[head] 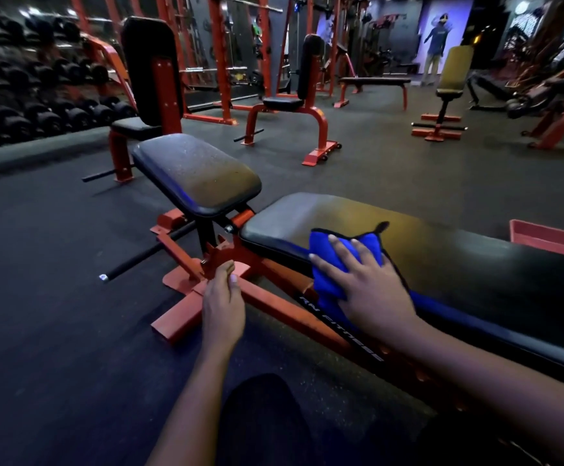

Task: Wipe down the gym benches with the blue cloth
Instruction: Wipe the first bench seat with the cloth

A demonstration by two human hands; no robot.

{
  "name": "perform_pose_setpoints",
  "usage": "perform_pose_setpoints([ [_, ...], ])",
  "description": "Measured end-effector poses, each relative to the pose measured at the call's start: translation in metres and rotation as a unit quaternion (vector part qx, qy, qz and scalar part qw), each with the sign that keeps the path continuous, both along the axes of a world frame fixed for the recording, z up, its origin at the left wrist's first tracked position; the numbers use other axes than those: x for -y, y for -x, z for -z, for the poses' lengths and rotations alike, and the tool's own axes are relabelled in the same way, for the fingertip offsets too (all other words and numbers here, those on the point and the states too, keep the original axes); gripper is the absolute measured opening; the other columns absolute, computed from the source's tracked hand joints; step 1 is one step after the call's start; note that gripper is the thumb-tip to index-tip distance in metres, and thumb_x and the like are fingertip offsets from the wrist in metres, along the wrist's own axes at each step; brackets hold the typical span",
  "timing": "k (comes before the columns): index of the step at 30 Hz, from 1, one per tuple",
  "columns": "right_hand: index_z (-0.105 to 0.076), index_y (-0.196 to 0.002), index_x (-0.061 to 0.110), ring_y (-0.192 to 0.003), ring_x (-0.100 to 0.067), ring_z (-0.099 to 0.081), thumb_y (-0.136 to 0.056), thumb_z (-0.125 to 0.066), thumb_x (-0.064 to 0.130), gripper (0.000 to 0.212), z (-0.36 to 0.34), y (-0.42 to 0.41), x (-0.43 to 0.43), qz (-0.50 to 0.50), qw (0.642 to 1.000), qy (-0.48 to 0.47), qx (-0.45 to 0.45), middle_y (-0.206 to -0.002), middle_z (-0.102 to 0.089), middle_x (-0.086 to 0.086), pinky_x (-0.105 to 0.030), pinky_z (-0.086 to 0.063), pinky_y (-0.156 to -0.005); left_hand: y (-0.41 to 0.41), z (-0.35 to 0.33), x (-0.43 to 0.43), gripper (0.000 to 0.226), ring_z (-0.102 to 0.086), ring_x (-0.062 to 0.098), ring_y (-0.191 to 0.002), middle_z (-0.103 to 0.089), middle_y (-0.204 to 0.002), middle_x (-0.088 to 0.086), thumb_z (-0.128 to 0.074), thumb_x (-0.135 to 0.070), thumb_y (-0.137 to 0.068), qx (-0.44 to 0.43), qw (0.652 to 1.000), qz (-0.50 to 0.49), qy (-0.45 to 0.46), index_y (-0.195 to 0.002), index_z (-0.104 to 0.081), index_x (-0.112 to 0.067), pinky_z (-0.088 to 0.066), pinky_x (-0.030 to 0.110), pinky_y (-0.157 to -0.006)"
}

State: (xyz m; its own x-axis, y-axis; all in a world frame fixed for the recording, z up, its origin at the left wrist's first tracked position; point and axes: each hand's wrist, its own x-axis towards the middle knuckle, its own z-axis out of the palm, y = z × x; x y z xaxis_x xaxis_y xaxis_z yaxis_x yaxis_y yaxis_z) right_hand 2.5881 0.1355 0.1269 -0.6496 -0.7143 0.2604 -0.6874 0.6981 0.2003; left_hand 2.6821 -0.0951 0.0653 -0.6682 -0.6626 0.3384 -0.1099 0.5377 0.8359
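A dark-clad knee (260, 418) fills the bottom edge, its outline lost in shadow. Above it, the person's left hand (223, 304) hangs over the orange frame (186, 321) of the gym bench (442, 257), fingers loosely drawn together and holding nothing. The right hand (364, 284) lies flat, fingers spread, pressing the blue cloth (326, 285) onto the near edge of the bench's long black pad; part of the cloth is hidden under the palm and part droops over the side. The pad runs out of frame at right. White lettering on the frame below is partly covered by the forearm. Beyond sits the bench's raised seat pad (196, 173), dull and speckled. An orange tray (549, 240) is cut off at the right edge. Farther back stand an upright seat (149, 72), a flat bench (374, 80), blurred dumbbell racks (38, 105) and an indistinct standing figure (437, 45).
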Motion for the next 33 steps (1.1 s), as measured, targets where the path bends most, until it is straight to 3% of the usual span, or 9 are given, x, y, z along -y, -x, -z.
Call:
perform_pose_setpoints([
  [2,-0.019,-0.155,0.044,-0.145,-0.037,-0.029,-0.090,-0.034,0.054,0.067,0.001,-0.001,-0.001,0.012,1.000,0.000,-0.010,-0.166,-0.014,-0.003,-0.057,-0.041,-0.101,0.003,-0.005,0.002,0.037,-0.047,0.015,-0.129,-0.054,-0.139,0.002,-0.039,-0.022,-0.105,-0.003,1.000,0.005,-0.008,-0.140,-0.049,-0.020,-0.032,0.023,-0.101],
  [4,-0.019,-0.155,0.042,-0.144,-0.038,-0.030,-0.093,-0.046,0.050,0.068,-0.001,0.004,0.014,0.011,1.000,-0.001,-0.009,-0.166,-0.014,-0.003,-0.058,-0.043,-0.100,0.009,-0.011,0.006,0.038,-0.047,0.014,-0.131,-0.053,-0.141,0.002,-0.038,-0.022,-0.105,-0.011,1.000,0.013,-0.019,-0.141,-0.049,-0.018,-0.032,0.023,-0.103],
  [7,-0.009,-0.156,0.041,-0.147,-0.037,-0.020,-0.098,-0.045,0.048,0.068,-0.003,0.019,0.055,-0.014,1.000,-0.014,0.015,-0.167,-0.002,-0.002,-0.058,-0.037,-0.108,0.019,-0.018,0.016,0.039,-0.047,0.015,-0.132,-0.053,-0.143,0.004,-0.036,-0.022,-0.106,-0.026,0.999,0.020,-0.033,-0.142,-0.048,-0.017,-0.034,0.024,-0.105],
  [11,-0.013,-0.156,0.038,-0.146,-0.039,-0.019,-0.100,-0.041,0.040,0.063,-0.011,0.037,0.113,-0.050,0.998,-0.040,0.021,-0.167,-0.002,-0.003,-0.060,-0.033,-0.109,0.023,-0.025,0.023,0.040,-0.046,0.011,-0.131,-0.051,-0.144,0.002,-0.034,-0.023,-0.106,-0.051,0.998,-0.007,-0.047,-0.143,-0.047,-0.017,-0.032,0.019,-0.101],
  [18,-0.050,-0.138,0.034,-0.133,-0.032,-0.037,-0.093,-0.048,0.043,0.046,-0.025,0.080,0.219,-0.119,0.984,-0.078,0.110,-0.157,-0.034,0.002,-0.053,-0.042,-0.100,0.031,-0.015,0.024,0.038,-0.051,0.021,-0.126,-0.055,-0.139,0.007,-0.037,-0.018,-0.105,-0.077,0.987,-0.127,-0.060,-0.140,-0.050,-0.013,-0.040,0.035,-0.105],
  [21,-0.062,-0.123,0.034,-0.131,-0.028,-0.045,-0.090,-0.050,0.048,0.038,-0.039,0.106,0.240,-0.079,0.975,-0.044,0.202,-0.139,-0.054,0.001,-0.047,-0.039,-0.102,0.047,-0.022,0.012,0.040,-0.045,0.019,-0.131,-0.048,-0.144,0.007,-0.037,-0.020,-0.105,-0.070,0.987,-0.137,-0.053,-0.143,-0.045,-0.012,-0.035,0.025,-0.103],
  [24,-0.062,-0.126,0.028,-0.133,-0.029,-0.047,-0.090,-0.049,0.052,0.045,-0.049,0.138,0.246,-0.035,0.968,-0.020,0.248,-0.141,-0.056,-0.005,-0.046,-0.036,-0.108,0.071,-0.028,0.003,0.044,-0.035,0.014,-0.136,-0.040,-0.150,0.004,-0.035,-0.027,-0.105,-0.032,0.993,-0.109,-0.040,-0.147,-0.037,-0.016,-0.019,0.007,-0.098],
  [29,-0.056,-0.136,0.033,-0.137,-0.028,-0.044,-0.089,-0.047,0.059,0.054,-0.051,0.211,0.228,0.036,0.963,0.006,0.267,-0.147,-0.051,-0.004,-0.045,-0.032,-0.110,0.115,-0.028,-0.003,0.054,-0.019,0.017,-0.148,-0.023,-0.161,0.008,-0.032,-0.032,-0.105,0.030,0.997,-0.063,-0.045,-0.154,-0.024,-0.009,-0.011,0.021,-0.115],
  [33,-0.049,-0.143,0.037,-0.138,-0.026,-0.044,-0.093,-0.046,0.055,0.054,-0.053,0.261,0.201,0.085,0.949,0.044,0.299,-0.152,-0.046,-0.001,-0.037,-0.034,-0.110,0.125,-0.023,-0.007,0.058,-0.011,0.016,-0.150,-0.014,-0.164,0.007,-0.029,-0.035,-0.105,0.050,0.995,-0.077,-0.046,-0.156,-0.015,-0.009,-0.007,0.022,-0.117],
])
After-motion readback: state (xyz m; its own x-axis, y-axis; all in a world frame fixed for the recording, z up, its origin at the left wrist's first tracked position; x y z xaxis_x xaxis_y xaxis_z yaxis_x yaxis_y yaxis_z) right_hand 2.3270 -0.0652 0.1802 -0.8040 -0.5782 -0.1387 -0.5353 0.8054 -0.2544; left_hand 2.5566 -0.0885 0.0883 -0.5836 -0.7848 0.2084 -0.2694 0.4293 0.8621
